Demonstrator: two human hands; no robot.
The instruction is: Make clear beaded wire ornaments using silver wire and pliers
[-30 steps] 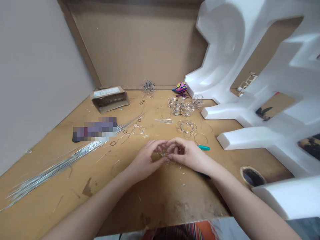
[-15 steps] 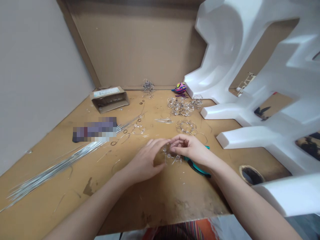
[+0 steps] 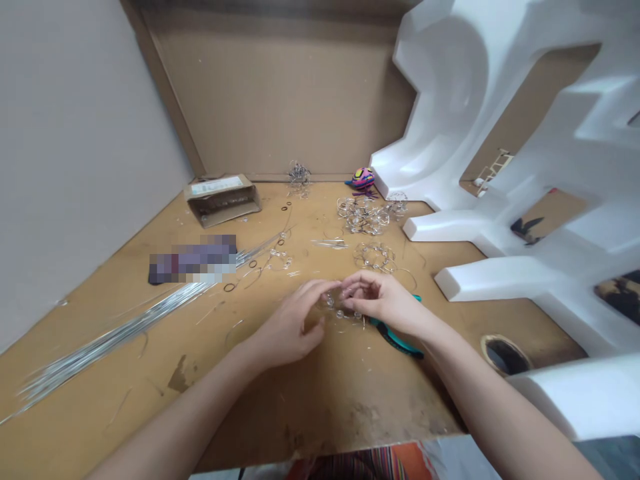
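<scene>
A small ring of clear beads on thin wire (image 3: 340, 314) hangs between my two hands, just above the tabletop. My left hand (image 3: 293, 317) curves round its left side, fingertips at the far edge of the ring and thumb apart on the near side. My right hand (image 3: 373, 297) pinches the ring's upper right part; what exactly lies between its fingertips is hidden. Pliers with teal and black handles (image 3: 400, 339) lie partly under my right wrist. Just beyond the hands rests another beaded wire ring (image 3: 374, 257).
A bundle of straight silver wires (image 3: 120, 340) lies at left beside a blurred purple object (image 3: 193, 259). An open cardboard box (image 3: 223, 200), a pile of beaded wire rings (image 3: 363, 215) and a colourful pouch (image 3: 363, 179) sit farther back. White moulded foam (image 3: 470, 280) borders the right.
My left thumb has drawn slightly back from the near side of the ring. The ring has turned a little between the hands, and the view has shifted slightly.
</scene>
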